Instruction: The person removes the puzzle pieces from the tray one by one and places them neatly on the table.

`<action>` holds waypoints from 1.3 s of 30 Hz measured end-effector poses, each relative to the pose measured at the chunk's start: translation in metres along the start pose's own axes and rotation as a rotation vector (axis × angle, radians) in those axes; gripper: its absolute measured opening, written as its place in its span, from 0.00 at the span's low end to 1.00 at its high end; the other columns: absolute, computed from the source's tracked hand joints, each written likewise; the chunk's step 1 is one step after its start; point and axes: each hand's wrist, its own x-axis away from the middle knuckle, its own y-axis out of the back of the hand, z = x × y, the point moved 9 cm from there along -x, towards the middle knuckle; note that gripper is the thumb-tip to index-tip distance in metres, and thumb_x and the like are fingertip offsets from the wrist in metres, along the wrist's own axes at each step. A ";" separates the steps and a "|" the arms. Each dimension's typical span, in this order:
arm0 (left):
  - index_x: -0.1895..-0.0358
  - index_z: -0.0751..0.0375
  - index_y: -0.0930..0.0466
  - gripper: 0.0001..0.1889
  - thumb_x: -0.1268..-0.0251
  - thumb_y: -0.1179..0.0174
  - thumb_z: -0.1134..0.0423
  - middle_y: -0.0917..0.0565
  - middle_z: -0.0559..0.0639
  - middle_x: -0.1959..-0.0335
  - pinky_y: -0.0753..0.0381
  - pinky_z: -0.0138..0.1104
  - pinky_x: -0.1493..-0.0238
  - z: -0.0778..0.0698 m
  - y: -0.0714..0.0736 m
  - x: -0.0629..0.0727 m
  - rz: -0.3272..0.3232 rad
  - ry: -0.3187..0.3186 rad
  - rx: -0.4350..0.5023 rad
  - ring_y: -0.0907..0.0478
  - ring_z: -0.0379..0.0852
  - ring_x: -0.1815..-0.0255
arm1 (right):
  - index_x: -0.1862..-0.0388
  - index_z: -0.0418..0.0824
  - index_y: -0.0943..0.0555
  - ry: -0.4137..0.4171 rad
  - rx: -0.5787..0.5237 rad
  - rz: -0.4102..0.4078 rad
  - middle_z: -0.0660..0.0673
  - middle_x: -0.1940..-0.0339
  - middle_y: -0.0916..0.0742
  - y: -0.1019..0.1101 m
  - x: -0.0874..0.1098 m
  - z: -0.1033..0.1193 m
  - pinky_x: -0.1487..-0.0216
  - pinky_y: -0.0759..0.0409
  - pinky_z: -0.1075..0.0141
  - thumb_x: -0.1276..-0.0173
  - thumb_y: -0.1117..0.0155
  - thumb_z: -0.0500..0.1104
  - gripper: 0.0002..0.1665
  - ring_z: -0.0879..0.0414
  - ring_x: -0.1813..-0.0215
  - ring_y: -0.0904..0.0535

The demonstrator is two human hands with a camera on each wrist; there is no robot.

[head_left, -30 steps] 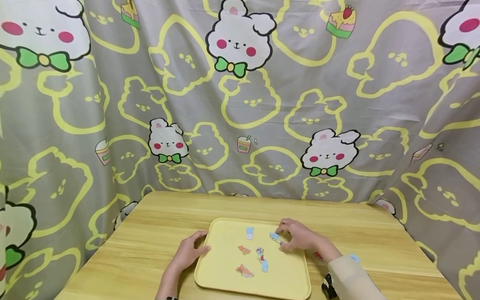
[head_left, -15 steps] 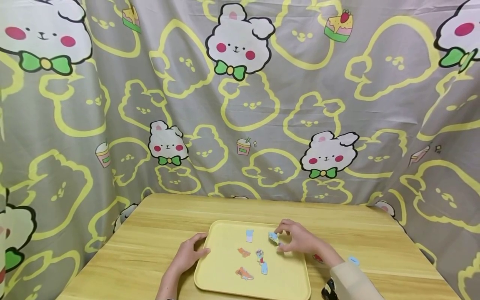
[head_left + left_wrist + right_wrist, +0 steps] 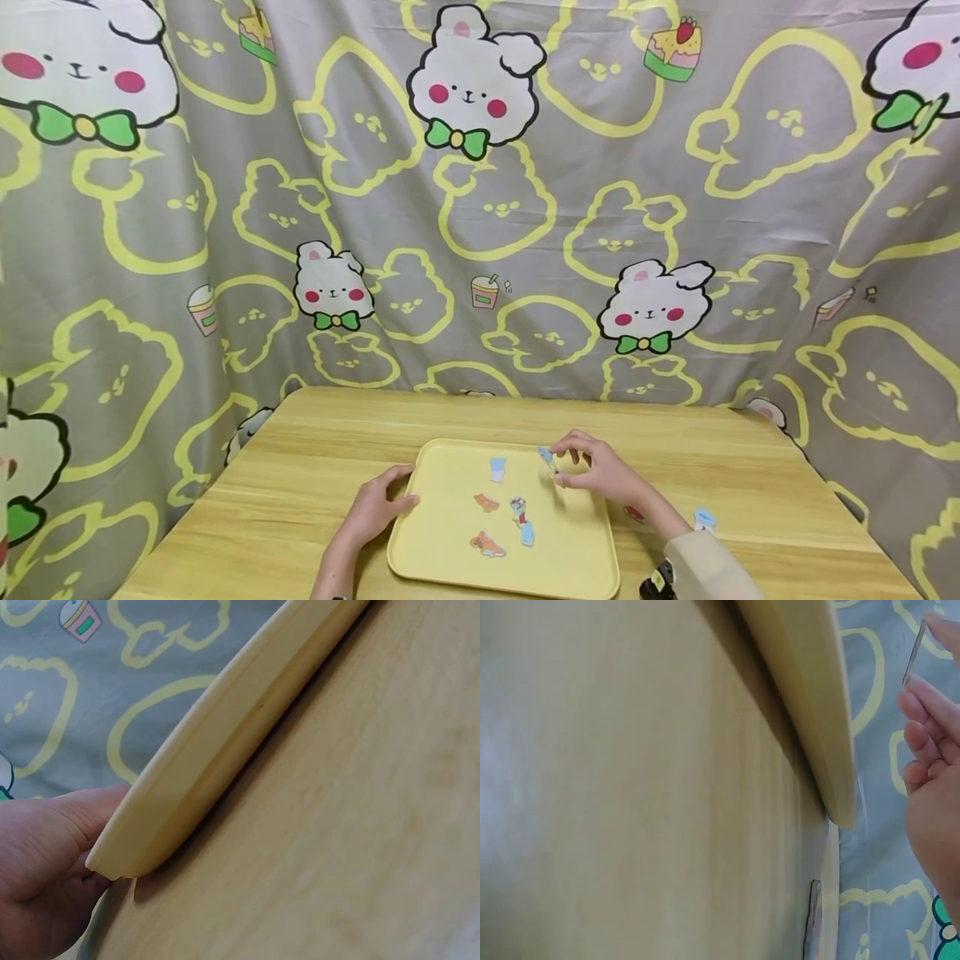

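My right hand (image 3: 600,468) pinches a thin blue-and-yellow puzzle piece (image 3: 549,458) by its edges between thumb and fingers, tilted up above the tray's far right part. In the right wrist view the piece (image 3: 913,651) shows edge-on. My left hand (image 3: 375,504) grips the left side of the yellow tray (image 3: 435,542), thumb over the rim; the left wrist view shows its other fingers curled at the tray's corner. On the tray lie a blue-and-pink piece (image 3: 498,469), two orange pieces (image 3: 488,544), and a multicoloured piece (image 3: 518,506) touching a blue one (image 3: 527,534).
Right of the tray, a red piece (image 3: 634,514) and a blue-and-white piece (image 3: 705,519) lie on the wooden table (image 3: 337,433). A black object (image 3: 658,582), its kind unclear, is by the right sleeve. A printed curtain (image 3: 525,250) hangs behind the table.
My right hand has lifted the blue-and-yellow puzzle piece off the tray and tilted it up on edge. My left hand has stayed on the tray.
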 end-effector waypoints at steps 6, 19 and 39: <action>0.39 0.58 0.23 0.27 0.43 0.29 0.59 0.21 0.63 0.38 0.30 0.58 0.32 0.000 -0.001 -0.001 0.006 -0.002 -0.002 0.29 0.66 0.33 | 0.46 0.41 0.19 0.000 0.015 -0.029 0.39 0.53 0.18 0.000 0.000 -0.012 0.68 0.34 0.71 0.39 0.28 0.41 0.21 0.49 0.63 0.31; 0.39 0.58 0.23 0.27 0.43 0.30 0.59 0.21 0.62 0.38 0.32 0.58 0.31 0.000 -0.002 0.000 0.006 -0.003 -0.004 0.29 0.66 0.32 | 0.48 0.51 0.18 -0.017 -0.003 -0.046 0.47 0.57 0.18 0.007 0.007 -0.027 0.69 0.33 0.70 0.39 0.27 0.47 0.19 0.61 0.63 0.32; 0.38 0.58 0.23 0.27 0.43 0.29 0.60 0.22 0.63 0.37 0.32 0.59 0.30 -0.002 0.001 0.000 0.001 0.010 -0.012 0.29 0.66 0.32 | 0.49 0.50 0.18 -0.064 0.023 -0.094 0.47 0.57 0.19 0.035 0.034 -0.035 0.71 0.33 0.70 0.38 0.28 0.44 0.18 0.57 0.64 0.33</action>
